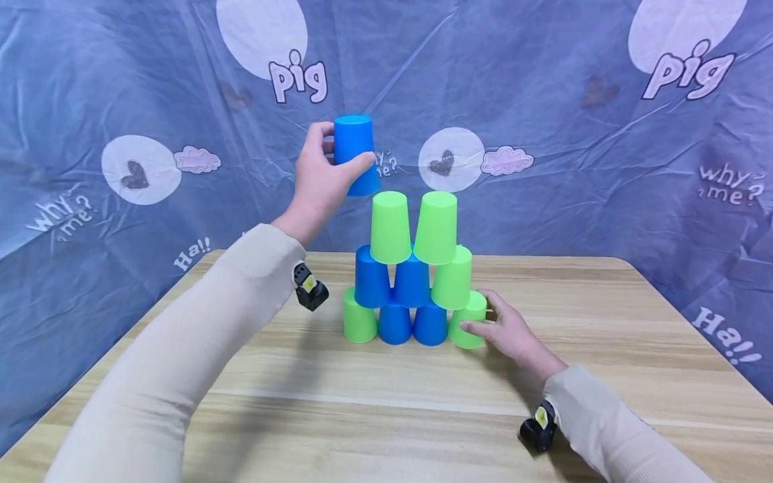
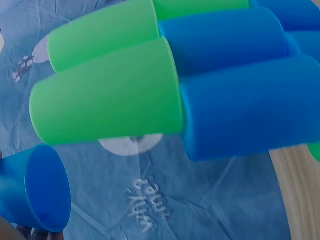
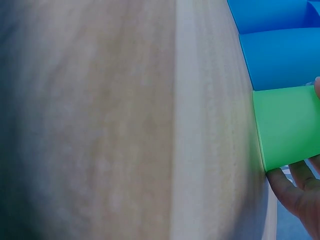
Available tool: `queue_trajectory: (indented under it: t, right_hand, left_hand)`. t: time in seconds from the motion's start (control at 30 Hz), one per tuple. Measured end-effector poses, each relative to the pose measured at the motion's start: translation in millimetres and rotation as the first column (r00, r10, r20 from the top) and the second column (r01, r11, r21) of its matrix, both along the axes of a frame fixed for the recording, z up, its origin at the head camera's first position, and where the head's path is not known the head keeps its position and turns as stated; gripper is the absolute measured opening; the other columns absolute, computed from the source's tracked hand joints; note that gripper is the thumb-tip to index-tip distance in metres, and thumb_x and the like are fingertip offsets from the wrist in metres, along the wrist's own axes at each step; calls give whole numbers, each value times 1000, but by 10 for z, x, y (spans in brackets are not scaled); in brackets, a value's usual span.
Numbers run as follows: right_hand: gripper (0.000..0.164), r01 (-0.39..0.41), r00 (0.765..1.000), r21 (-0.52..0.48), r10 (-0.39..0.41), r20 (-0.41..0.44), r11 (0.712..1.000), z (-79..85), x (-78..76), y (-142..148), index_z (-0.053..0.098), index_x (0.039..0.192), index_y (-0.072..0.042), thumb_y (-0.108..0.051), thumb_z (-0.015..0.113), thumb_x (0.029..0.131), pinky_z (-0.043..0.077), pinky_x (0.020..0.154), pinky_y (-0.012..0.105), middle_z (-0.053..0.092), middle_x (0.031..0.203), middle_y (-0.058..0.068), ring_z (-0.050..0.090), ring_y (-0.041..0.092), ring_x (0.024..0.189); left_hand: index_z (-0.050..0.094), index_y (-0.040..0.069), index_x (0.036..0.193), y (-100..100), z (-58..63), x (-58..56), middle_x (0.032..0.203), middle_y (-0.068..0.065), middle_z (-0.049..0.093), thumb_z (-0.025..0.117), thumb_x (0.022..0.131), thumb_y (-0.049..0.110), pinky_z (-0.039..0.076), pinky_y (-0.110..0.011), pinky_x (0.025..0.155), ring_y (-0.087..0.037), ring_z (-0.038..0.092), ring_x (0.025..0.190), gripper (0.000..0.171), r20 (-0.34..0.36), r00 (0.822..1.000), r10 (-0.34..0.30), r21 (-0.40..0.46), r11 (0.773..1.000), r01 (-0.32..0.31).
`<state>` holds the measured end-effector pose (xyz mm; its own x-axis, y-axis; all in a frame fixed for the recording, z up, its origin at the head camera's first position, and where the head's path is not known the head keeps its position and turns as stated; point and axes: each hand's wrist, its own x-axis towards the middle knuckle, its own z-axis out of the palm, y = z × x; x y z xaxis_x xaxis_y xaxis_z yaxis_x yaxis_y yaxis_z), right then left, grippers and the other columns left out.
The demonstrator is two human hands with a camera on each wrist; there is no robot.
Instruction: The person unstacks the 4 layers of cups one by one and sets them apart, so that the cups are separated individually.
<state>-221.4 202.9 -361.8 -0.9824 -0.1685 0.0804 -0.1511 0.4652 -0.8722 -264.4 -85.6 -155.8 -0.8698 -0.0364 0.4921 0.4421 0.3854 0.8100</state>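
Note:
My left hand (image 1: pixel 323 171) holds an upside-down blue cup (image 1: pixel 353 151) in the air, thumb on its near side and fingers round the far side. Its open rim shows in the left wrist view (image 2: pixel 49 187). Just below and to the right stand two green cups (image 1: pixel 389 228), the top row of a stack of upside-down cups. Under them are two blue cups (image 1: pixel 412 276) and a green cup (image 1: pixel 453 278). Two blue cups (image 1: pixel 395 323) stand between green ones in the bottom row. Low down, my right hand (image 1: pixel 506 329) grips the bottom-right green cup (image 3: pixel 287 127) between thumb and fingers.
The stack stands on a wood-grain table (image 1: pixel 290 416). Behind the table's far edge hangs a blue printed cloth (image 1: pixel 543 215). A small black camera (image 1: pixel 311 287) sits at the left wrist, another (image 1: pixel 537 426) at the right.

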Motion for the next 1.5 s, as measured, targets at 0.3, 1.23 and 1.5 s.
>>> queue_trajectory:
  t: [0.3,1.23,1.5]
  right_hand:
    - [68,-6,1000,-12,6,1,1000,19,5,5,36,137,-7,-24,71,81,41,96,52,48,129,19,47,41,118]
    - [66,0,1000,-34,0,8,999,1,20,-28,37,136,-8,-23,71,81,40,97,53,48,129,19,47,40,119]
    - [67,10,1000,-25,-10,19,1000,4,17,-12,36,137,-8,-24,70,82,40,97,53,47,131,19,45,41,121]
  left_hand:
    - [35,19,133,-207,-133,-60,127,-7,47,66,83,38,47,-44,93,-22,49,115,62,23,999,50,4,999,-50]
    - [34,15,134,-791,-701,-114,132,-12,44,68,82,39,40,-50,99,-28,45,118,67,39,989,142,3,990,-143]
    - [32,14,135,-945,-878,-131,134,-13,42,67,83,37,39,-47,100,-28,44,119,67,107,975,194,24,980,-198]
